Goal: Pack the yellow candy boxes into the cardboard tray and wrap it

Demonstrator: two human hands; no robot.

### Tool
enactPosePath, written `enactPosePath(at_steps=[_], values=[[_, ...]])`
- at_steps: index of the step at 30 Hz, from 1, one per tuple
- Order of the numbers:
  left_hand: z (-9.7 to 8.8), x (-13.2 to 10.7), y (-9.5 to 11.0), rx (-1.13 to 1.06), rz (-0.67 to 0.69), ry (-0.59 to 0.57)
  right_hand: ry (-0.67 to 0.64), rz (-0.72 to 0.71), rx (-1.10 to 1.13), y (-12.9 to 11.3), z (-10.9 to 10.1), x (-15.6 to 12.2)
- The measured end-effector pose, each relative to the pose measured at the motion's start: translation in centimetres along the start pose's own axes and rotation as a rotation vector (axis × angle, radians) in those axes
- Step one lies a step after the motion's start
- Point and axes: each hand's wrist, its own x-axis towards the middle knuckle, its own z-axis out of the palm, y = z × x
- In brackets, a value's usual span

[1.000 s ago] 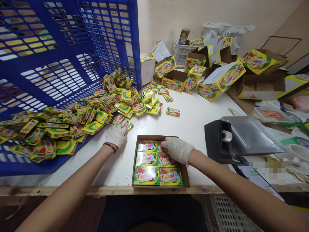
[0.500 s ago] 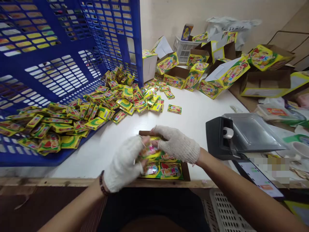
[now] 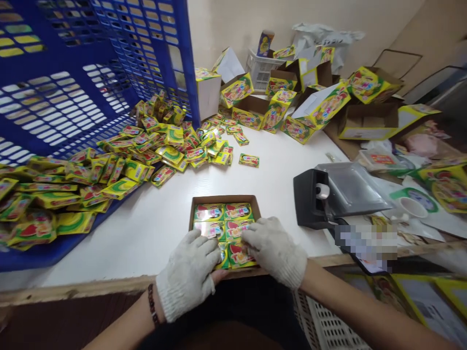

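A shallow brown cardboard box [image 3: 223, 199] sits at the table's near edge, filled with flat yellow-green candy packets [image 3: 222, 213] laid in rows. My left hand [image 3: 191, 274], in a white knit glove, rests with fingers flat on the packets at the box's near left corner. My right hand [image 3: 274, 250], also gloved, lies on the packets at the near right side, fingers extended. Neither hand visibly grips a packet.
A tipped blue plastic crate [image 3: 73, 92] spills a heap of loose packets [image 3: 120, 165] across the white table. Opened yellow cartons [image 3: 299, 112] pile at the back. A black scale [image 3: 339, 194] stands to the right, and a white basket [image 3: 321, 321] sits below the table edge.
My left hand brought a packet from the heap to the box. Both hands now lie flat on the packets at the box's near end. The view shifted slightly right.
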Motion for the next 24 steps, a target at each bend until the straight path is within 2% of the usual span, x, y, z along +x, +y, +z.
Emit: enactPosePath(at_steps=[3,5,7,9,11,14,17,19,21,23,24], values=[[0.5,-0.5,-0.2,0.011,0.046,0.163,0.01,0.009,0.031,-0.8,0.4,-0.2],[1.5,-0.7,-1.2,0.055,0.098,0.286,0.023,-0.018,-0.002,-0.7,0.7,-0.1],[2.7,-0.7,-2.4,0.081,0.15,0.346,0.065,-0.043,-0.056,-0.2,0.7,0.2],[3.8,-0.7,-3.5,0.084,0.172,0.346,0.062,-0.05,-0.094,0.4,0.4,0.4],[4.5,-0.8,-4.1,0.084,0.164,0.32,-0.013,-0.052,-0.102,0.6,-0.2,0.6],[4.7,-0.9,-4.0,0.104,0.125,0.273,-0.137,-0.102,-0.101,0.7,-0.8,1.3],[4.6,-0.8,-3.6,0.167,0.088,0.241,-0.15,-0.15,-0.121,0.8,-0.8,1.8],[4.4,-0.6,-3.2,0.215,0.085,0.214,-0.007,-0.187,-0.086,1.3,-0.2,1.3],[4.1,-0.3,-2.9,0.251,0.109,0.179,0.21,-0.188,0.057,2.1,1.1,-0.4],[3.9,-0.1,-2.5,0.278,0.13,0.159,0.409,-0.028,0.277,3.4,3.1,-3.7],[3.9,0.1,-2.3,0.287,0.129,0.151,0.496,0.143,0.381,4.2,4.3,-5.8]])
